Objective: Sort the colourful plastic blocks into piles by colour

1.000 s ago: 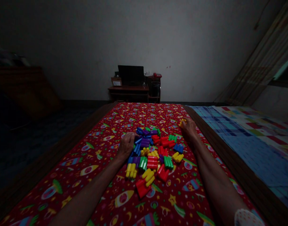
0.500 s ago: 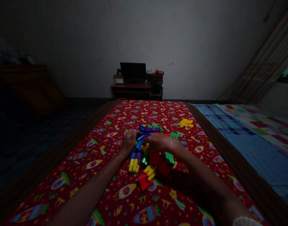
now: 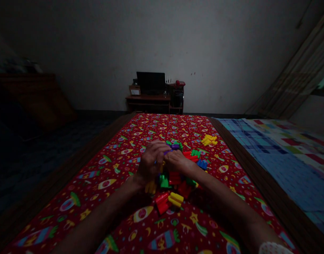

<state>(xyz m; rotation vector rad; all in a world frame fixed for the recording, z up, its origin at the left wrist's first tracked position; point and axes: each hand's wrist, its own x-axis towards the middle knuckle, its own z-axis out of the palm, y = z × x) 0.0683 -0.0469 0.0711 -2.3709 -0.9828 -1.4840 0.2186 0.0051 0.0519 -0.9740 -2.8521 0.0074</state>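
Observation:
My left hand (image 3: 150, 160) and my right hand (image 3: 177, 161) meet above a pile of plastic building blocks, both with curled fingers. Between them shows part of a purple block (image 3: 167, 152), gripped from both sides; most of it is covered by my fingers. Just below my hands lie a green block (image 3: 164, 182) and a red block (image 3: 174, 178). Nearer to me, a yellow block (image 3: 175, 199) rests against another red block (image 3: 162, 203). Beyond my right hand are a blue block (image 3: 202, 164) and several green and red ones.
The blocks lie on a red patterned cloth (image 3: 141, 215). A group of yellow blocks (image 3: 209, 140) sits apart at the far right. Against the wall stands a desk (image 3: 148, 99) with a monitor (image 3: 150, 83). Checked bedding (image 3: 283, 169) lies to the right.
My left hand has risen from the pile's left side and closed in against my right hand. The yellow block near the front red one has shifted and turned. The view has moved slightly.

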